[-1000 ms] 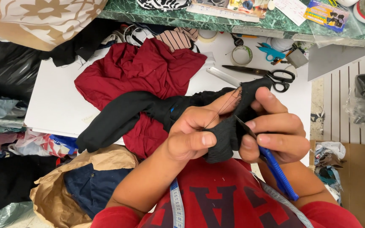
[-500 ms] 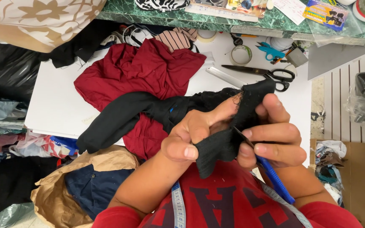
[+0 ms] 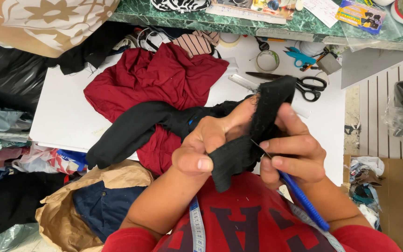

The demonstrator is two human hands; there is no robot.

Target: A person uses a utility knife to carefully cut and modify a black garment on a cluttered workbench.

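Picking at a seam, we pinched the black fabric in our closed left hand above the white table, while our right hand gripped the blue seam ripper; the next cut probably needed taut cloth.

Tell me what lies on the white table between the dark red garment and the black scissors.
In the head view, between the dark red garment and the black scissors lie a roll of clear tape and a pale flat strip.

left hand – fist, pinching | right hand – fingers curled, gripping
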